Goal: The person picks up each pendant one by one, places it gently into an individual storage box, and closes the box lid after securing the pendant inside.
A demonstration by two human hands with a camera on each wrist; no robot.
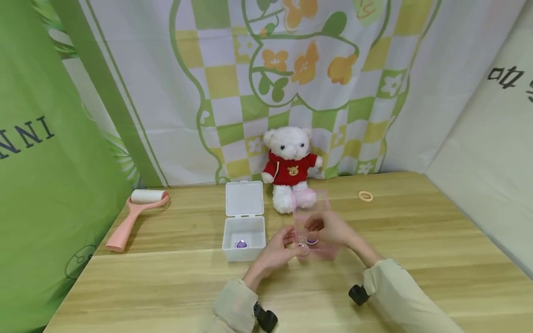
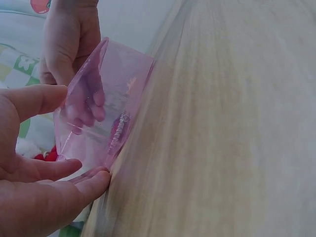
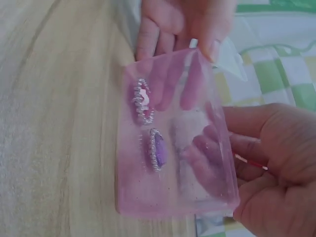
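Note:
My left hand [image 1: 280, 249] grips the near left side of a clear pink box [image 3: 133, 192], whose lid stands raised at the back. My right hand [image 1: 331, 227] reaches into this box from above, its fingers loosely bent and seen through the pink wall in both wrist views; nothing shows between them. Inside the box lie a purple gem [image 3: 160, 150] and a pink gem [image 3: 143, 101], each rimmed with silver beads. To the left stands a white box [image 1: 243, 256] with its lid up, and a purple gem [image 1: 241, 243] lies in it.
A white teddy bear [image 1: 291, 171] in a red hoodie sits behind the boxes against the curtain. At far left lies a pink lint roller [image 1: 131, 222]. A pale yellow ring [image 1: 365, 196] rests on the wooden table [image 1: 166, 286] at the back right.

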